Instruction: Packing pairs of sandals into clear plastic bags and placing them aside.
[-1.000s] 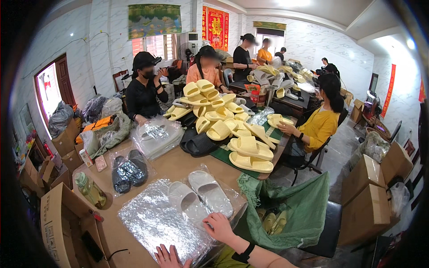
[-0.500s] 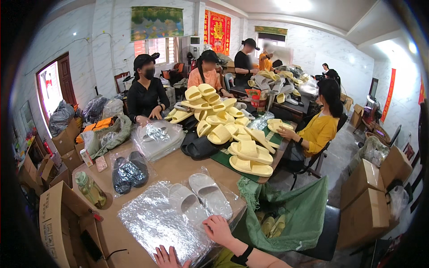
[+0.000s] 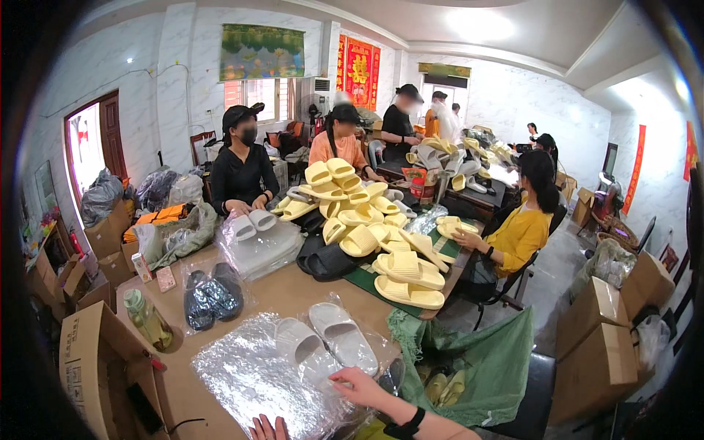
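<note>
right hand [image 3: 361,385] beside grey slippers [image 3: 326,343]

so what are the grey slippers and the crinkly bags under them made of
The grey slippers look like soft moulded foam, matte: thick rounded soles, no seams or gloss. The bags look like thin clear plastic film, glossy: crinkled, catching bright glints. The right hand touches the bagged pair; only the left hand's fingers show.

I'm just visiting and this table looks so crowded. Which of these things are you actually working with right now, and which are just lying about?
In hand:
right hand touching the pale grey slippers
clear plastic bags under them
left hand at the bags' near edge

Lying about:
dark slippers in a bag
green bottle
yellow slippers pile
open cardboard box
green sack
</note>
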Demonstrator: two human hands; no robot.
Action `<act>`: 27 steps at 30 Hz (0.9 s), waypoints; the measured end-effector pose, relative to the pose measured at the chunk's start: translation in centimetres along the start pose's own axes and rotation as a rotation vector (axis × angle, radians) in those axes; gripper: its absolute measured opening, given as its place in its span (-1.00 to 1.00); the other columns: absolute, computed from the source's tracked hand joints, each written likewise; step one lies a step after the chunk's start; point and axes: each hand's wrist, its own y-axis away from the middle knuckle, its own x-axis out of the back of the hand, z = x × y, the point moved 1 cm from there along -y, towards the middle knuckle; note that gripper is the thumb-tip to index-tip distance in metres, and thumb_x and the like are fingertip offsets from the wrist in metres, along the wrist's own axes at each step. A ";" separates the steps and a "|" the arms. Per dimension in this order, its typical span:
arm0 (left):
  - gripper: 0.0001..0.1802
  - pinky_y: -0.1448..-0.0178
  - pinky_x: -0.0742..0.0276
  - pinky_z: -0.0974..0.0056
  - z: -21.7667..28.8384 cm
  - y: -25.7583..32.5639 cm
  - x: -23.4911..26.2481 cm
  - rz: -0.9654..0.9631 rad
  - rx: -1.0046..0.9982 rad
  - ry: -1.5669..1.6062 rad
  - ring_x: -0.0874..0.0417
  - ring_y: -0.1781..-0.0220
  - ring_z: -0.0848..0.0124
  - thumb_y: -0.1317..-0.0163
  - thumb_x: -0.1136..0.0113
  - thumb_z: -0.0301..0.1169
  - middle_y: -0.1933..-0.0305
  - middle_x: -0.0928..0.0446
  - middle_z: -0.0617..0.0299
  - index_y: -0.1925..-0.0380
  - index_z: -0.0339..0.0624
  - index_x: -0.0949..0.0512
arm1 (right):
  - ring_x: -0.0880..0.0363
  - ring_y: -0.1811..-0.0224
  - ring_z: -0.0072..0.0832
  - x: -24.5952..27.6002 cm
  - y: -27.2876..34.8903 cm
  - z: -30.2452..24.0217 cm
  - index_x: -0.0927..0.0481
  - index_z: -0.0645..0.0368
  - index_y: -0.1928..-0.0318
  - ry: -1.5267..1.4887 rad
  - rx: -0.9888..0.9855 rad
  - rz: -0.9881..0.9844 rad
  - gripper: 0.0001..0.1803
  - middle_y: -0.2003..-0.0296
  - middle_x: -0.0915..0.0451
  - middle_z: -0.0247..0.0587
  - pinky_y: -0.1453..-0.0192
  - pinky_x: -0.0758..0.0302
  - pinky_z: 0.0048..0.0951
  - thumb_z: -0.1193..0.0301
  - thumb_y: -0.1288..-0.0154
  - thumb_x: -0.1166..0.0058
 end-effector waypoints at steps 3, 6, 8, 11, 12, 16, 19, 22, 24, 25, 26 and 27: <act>-0.05 -0.56 0.09 -0.35 -0.4 0.4 -0.1 -0.013 0.012 0.000 -0.05 -0.56 -0.34 -0.24 -0.19 0.19 -0.52 -0.08 -0.42 -0.46 -0.22 -0.25 | -0.57 0.15 -0.65 4.4 -1.6 -1.3 -0.66 0.12 -0.08 -0.358 -0.273 -0.143 -0.72 0.11 -0.68 -0.42 0.03 -0.52 -0.52 0.29 -0.47 -0.14; -0.05 -0.58 0.15 -0.34 -0.4 0.4 -0.4 -0.035 0.005 0.025 -0.03 -0.56 -0.34 -0.26 -0.16 0.19 -0.53 -0.06 -0.43 -0.47 -0.23 -0.23 | -0.58 0.15 -0.64 10.6 -4.2 -0.8 -0.67 0.13 -0.06 -0.270 -0.212 0.056 -0.73 0.15 -0.69 -0.39 0.02 -0.53 -0.52 0.34 -0.43 -0.17; -0.05 -0.58 0.15 -0.34 -0.1 0.1 -0.1 -0.038 0.004 0.035 -0.03 -0.56 -0.34 -0.27 -0.16 0.19 -0.53 -0.06 -0.44 -0.46 -0.23 -0.23 | -0.58 0.14 -0.64 15.4 -6.7 0.7 -0.64 0.19 -0.09 -0.156 -0.056 0.218 -0.70 0.17 -0.68 -0.35 0.02 -0.53 -0.52 0.36 -0.41 -0.19; -0.05 -0.57 0.15 -0.35 -0.1 0.0 -0.2 -0.028 -0.004 0.067 -0.01 -0.57 -0.36 -0.27 -0.16 0.19 -0.53 -0.04 -0.44 -0.46 -0.25 -0.22 | -0.53 0.31 -0.63 24.0 -9.9 1.8 -0.51 0.22 -0.22 -0.252 -0.193 0.388 -0.59 0.28 -0.62 -0.38 0.26 -0.48 -0.56 0.42 -0.40 -0.11; -0.05 -0.57 0.15 -0.36 -0.1 -0.1 -0.1 -0.051 0.003 0.055 0.00 -0.57 -0.37 -0.27 -0.16 0.19 -0.53 -0.04 -0.44 -0.47 -0.25 -0.22 | -0.54 0.35 -0.61 26.7 -11.2 2.8 -0.47 0.24 -0.27 -0.310 -0.263 0.506 -0.53 0.29 -0.62 -0.39 0.35 -0.44 -0.58 0.40 -0.39 -0.12; -0.04 -0.56 0.14 -0.37 -0.1 -0.3 -0.3 -0.068 0.006 0.057 0.01 -0.56 -0.39 -0.26 -0.16 0.18 -0.54 -0.03 -0.44 -0.48 -0.24 -0.21 | -0.48 0.42 -0.62 37.7 -12.7 3.8 -0.38 0.31 -0.34 -0.264 -0.315 0.773 -0.38 0.23 -0.60 -0.29 0.46 -0.38 -0.53 0.39 -0.32 -0.21; -0.04 -0.55 0.12 -0.38 0.0 -0.6 -0.5 -0.040 -0.007 0.081 0.01 -0.56 -0.40 -0.27 -0.15 0.18 -0.54 -0.03 -0.45 -0.48 -0.24 -0.20 | -0.40 0.59 -0.58 43.6 -11.8 4.4 -0.18 0.24 -0.48 -0.148 -0.284 1.019 -0.24 0.45 -0.51 -0.30 0.57 -0.31 -0.53 0.41 -0.32 -0.17; -0.05 -0.55 0.10 -0.38 0.0 -0.3 0.2 -0.076 0.018 0.046 0.01 -0.56 -0.40 -0.27 -0.15 0.18 -0.53 -0.03 -0.45 -0.48 -0.24 -0.20 | -0.39 0.63 -0.56 44.2 -12.0 3.5 -0.18 0.25 -0.48 -0.191 -0.381 1.000 -0.21 0.49 -0.48 -0.30 0.59 -0.29 -0.52 0.43 -0.28 -0.17; -0.05 -0.55 0.11 -0.38 -0.2 -0.1 0.1 -0.048 0.009 0.050 0.01 -0.56 -0.40 -0.28 -0.14 0.18 -0.53 -0.04 -0.46 -0.47 -0.25 -0.20 | -0.40 0.61 -0.56 44.1 -12.0 3.0 -0.17 0.28 -0.49 -0.129 -0.532 0.970 -0.20 0.48 -0.48 -0.29 0.61 -0.29 -0.50 0.44 -0.26 -0.16; -0.05 -0.55 0.11 -0.38 -0.2 0.0 0.1 -0.044 0.011 0.050 0.01 -0.56 -0.40 -0.28 -0.14 0.18 -0.53 -0.04 -0.46 -0.47 -0.25 -0.20 | -0.40 0.61 -0.56 43.7 -12.1 2.9 -0.17 0.28 -0.49 -0.130 -0.527 0.969 -0.20 0.48 -0.48 -0.29 0.61 -0.29 -0.50 0.44 -0.26 -0.16; -0.05 -0.55 0.11 -0.38 -0.2 0.0 0.2 -0.037 0.005 0.046 0.00 -0.56 -0.39 -0.28 -0.14 0.18 -0.53 -0.04 -0.46 -0.47 -0.25 -0.21 | -0.42 0.58 -0.56 43.1 -12.0 3.1 -0.22 0.29 -0.45 -0.106 -0.532 0.947 -0.26 0.40 -0.51 -0.25 0.58 -0.33 -0.49 0.41 -0.30 -0.15; -0.05 -0.55 0.11 -0.38 -0.1 0.0 0.4 -0.030 -0.001 0.041 -0.01 -0.56 -0.39 -0.28 -0.13 0.18 -0.53 -0.04 -0.46 -0.47 -0.25 -0.21 | -0.44 0.56 -0.56 42.5 -12.0 3.3 -0.28 0.31 -0.41 -0.083 -0.537 0.925 -0.32 0.32 -0.54 -0.22 0.54 -0.37 -0.48 0.38 -0.33 -0.14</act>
